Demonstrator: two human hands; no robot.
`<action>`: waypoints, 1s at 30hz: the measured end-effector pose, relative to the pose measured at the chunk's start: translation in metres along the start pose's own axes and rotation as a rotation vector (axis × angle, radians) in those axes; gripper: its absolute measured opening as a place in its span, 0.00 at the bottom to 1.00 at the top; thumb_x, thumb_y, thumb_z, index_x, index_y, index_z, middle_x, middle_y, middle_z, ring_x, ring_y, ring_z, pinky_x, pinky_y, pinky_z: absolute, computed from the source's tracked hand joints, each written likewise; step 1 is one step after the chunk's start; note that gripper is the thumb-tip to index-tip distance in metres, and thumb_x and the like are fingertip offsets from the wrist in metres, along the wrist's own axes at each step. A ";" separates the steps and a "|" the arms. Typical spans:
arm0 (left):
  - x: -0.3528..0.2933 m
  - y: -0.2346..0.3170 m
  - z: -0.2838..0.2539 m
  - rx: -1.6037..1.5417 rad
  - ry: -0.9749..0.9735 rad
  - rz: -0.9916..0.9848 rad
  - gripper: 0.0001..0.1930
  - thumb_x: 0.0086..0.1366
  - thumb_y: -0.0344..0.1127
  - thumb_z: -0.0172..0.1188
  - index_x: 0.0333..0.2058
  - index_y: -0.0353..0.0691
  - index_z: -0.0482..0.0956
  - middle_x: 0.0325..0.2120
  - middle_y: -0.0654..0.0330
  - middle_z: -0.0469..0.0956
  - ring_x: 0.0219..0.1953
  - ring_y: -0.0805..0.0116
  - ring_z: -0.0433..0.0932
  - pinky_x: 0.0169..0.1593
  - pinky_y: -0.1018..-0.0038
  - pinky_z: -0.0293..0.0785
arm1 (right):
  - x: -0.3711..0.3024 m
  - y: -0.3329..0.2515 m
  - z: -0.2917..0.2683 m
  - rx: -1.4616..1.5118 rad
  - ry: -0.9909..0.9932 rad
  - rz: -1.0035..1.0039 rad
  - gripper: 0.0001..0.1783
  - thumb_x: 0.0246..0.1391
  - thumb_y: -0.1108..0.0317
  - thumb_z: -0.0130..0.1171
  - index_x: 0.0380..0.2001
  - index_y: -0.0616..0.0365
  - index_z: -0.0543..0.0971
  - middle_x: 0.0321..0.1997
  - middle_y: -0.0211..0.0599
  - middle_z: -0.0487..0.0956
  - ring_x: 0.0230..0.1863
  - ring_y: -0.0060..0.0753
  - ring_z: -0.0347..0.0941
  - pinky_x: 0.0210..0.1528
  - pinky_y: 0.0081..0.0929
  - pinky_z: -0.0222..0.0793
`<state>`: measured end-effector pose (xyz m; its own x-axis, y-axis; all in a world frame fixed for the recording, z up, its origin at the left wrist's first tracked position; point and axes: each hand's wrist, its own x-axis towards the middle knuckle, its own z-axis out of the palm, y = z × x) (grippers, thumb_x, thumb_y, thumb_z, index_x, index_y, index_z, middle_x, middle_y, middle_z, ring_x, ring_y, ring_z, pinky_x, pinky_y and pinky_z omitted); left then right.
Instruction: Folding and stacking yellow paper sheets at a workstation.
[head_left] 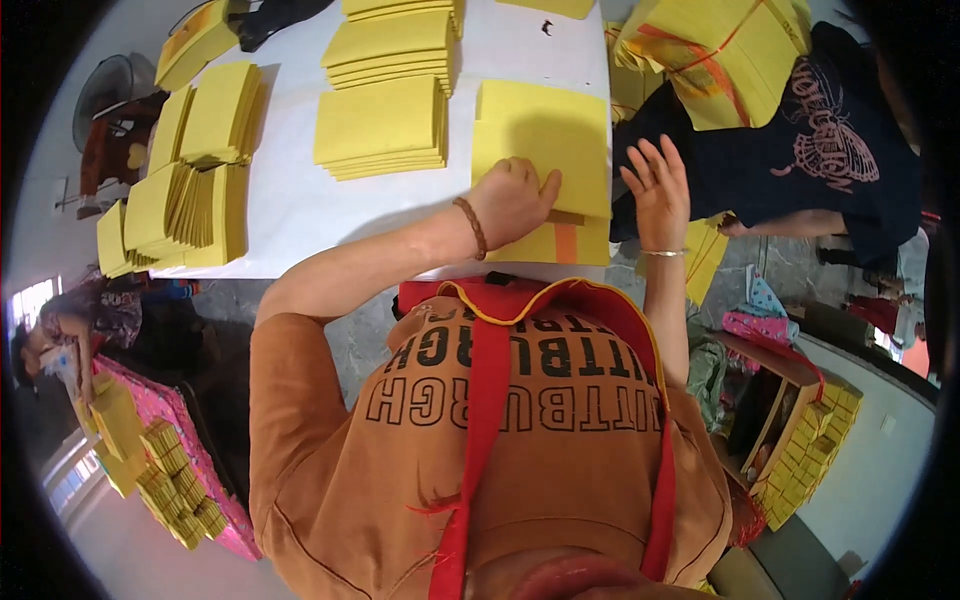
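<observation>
A stack of yellow paper sheets (540,135) lies at the near right corner of the white table (290,200). My left hand (512,200), with a brown bracelet on the wrist, rests on the stack's near edge, fingers curled and thumb out, pinching the sheets. Under the stack a sheet with an orange stripe (566,243) sticks out toward me. My right hand (660,190), a silver bangle on its wrist, hovers just off the stack's right edge with fingers spread and nothing in it.
Several more yellow stacks (385,125) cover the table, with fanned ones (195,205) at its left. A person in a dark shirt (800,150) sits at the right by a tied yellow bundle (720,50). Folded yellow pieces fill a box (815,445) and a pink surface (165,470).
</observation>
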<state>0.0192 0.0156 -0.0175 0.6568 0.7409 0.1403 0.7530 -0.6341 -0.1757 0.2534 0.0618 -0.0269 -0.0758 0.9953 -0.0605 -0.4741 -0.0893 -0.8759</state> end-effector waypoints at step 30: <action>-0.127 -0.113 0.082 -0.189 0.016 -0.501 0.36 0.44 0.28 0.57 0.56 0.46 0.60 0.58 0.45 0.54 0.59 0.50 0.54 0.59 0.57 0.50 | -0.035 0.042 -0.013 -0.581 0.133 -0.030 0.14 0.54 0.69 0.52 0.45 0.55 0.73 0.44 0.31 0.74 0.48 0.25 0.68 0.45 0.21 0.64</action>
<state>-0.1525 0.0110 -0.0954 0.2143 0.9605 0.1772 0.9678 -0.2334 0.0946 0.2473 0.0240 -0.0675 0.0582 0.9966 -0.0583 0.0856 -0.0631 -0.9943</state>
